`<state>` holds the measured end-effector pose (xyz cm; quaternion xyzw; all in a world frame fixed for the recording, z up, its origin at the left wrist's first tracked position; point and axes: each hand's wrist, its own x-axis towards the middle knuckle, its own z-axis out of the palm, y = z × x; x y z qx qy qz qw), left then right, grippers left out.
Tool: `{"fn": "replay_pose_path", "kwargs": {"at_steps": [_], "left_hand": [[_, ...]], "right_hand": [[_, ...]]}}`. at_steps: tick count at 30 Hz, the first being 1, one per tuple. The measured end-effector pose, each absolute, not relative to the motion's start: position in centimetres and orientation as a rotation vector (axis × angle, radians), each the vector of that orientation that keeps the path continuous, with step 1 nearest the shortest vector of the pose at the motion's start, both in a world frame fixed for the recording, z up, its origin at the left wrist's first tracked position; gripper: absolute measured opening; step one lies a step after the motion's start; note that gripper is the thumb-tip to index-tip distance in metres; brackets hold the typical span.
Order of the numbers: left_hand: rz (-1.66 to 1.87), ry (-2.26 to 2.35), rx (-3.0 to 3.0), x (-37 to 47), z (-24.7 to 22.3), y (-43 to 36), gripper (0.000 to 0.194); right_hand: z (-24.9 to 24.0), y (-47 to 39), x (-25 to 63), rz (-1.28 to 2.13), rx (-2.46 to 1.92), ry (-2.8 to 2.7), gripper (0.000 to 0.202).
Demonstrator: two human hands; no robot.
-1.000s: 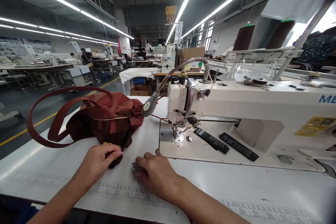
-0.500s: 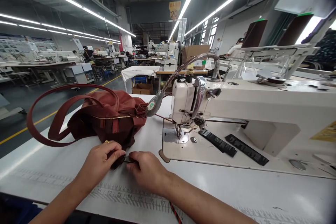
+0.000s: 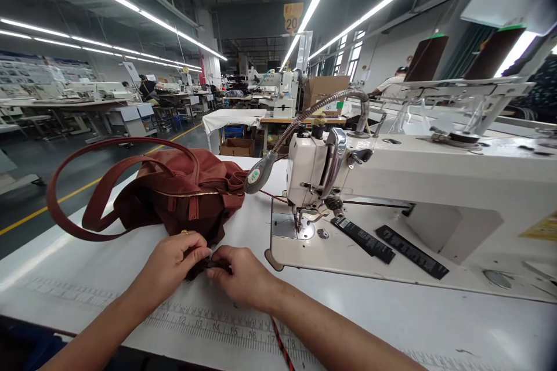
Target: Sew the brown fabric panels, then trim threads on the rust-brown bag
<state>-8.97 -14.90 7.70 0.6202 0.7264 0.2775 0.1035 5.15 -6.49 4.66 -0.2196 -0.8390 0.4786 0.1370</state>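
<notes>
A dark red bag (image 3: 195,208) with long handles and a gold-coloured zipper lies on the white table (image 3: 143,284). Just in front of it, my left hand (image 3: 180,258) is closed on a small dark piece (image 3: 198,269), which seems to join the bag's near edge. My right hand (image 3: 239,275) touches the left fingertips, its thumb and finger pinched on dark material too small to make out. A black-and-red cord (image 3: 282,343) runs down past my right forearm to the table's front edge.
To the right stands a white sewing machine (image 3: 418,177), with black printed labels (image 3: 411,251) on its bed. A flexible lamp (image 3: 260,172) hangs between bag and machine. Brown thread cones (image 3: 426,58) stand at the back right. Ruler markings run along the table's front. People work farther back.
My right hand has moved slightly left, closing the gap to my left hand. The dark material between them looks bunched. The cord has swung left, and the view has shifted slightly.
</notes>
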Motion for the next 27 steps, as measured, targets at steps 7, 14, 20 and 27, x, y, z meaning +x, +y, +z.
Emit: {"fn": "replay_pose_path", "kwargs": {"at_steps": [7,14,20,27], "left_hand": [[0.908,2.003,1.695,-8.8,7.9,-14.0,0.026],[0.612,1.566,1.497,-12.9,9.7,-19.6,0.018],[0.631,2.178,1.772,-12.6,7.2,-21.5,0.017],[0.685,2.244,1.947,-8.7,6.1,-16.5,0.032]], "right_hand": [[4.8,-6.4,4.6,1.447,-0.571,-2.449,0.009],[4.8,-5.6,6.2,1.668,-0.414,-2.485,0.007],[4.7,-4.7,6.3,1.983,-0.348,-2.398,0.01],[5.0,-4.0,6.9,2.196,-0.359,-2.245,0.029]]}}
